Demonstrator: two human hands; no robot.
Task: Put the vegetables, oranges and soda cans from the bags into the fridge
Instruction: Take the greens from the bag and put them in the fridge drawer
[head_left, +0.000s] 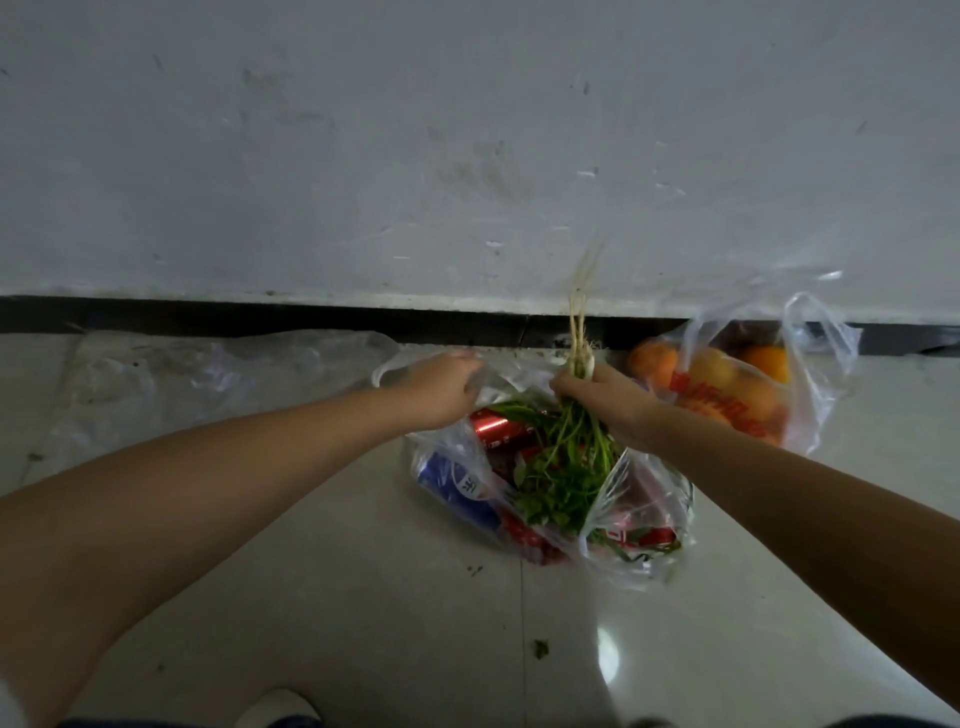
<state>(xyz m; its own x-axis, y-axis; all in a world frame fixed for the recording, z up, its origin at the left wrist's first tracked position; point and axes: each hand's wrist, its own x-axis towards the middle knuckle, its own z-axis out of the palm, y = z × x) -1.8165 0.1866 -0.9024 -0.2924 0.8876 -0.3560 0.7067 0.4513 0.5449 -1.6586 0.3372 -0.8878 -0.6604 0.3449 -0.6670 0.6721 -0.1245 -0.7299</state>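
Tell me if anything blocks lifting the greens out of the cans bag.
Nothing visible does. The right hand grips the greens by the stems, and the left hand holds the cans bag open. The fridge isn't in view.

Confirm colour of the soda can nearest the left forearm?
Blue soda can with white marking, head view.

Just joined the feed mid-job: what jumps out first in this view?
The right hand grips a bunch of greens by its stems, roots pointing up, over the open middle bag on the floor, while the left hand holds that bag's rim. Red and blue cans show inside it. To the right, by the wall, a second bag holds oranges.
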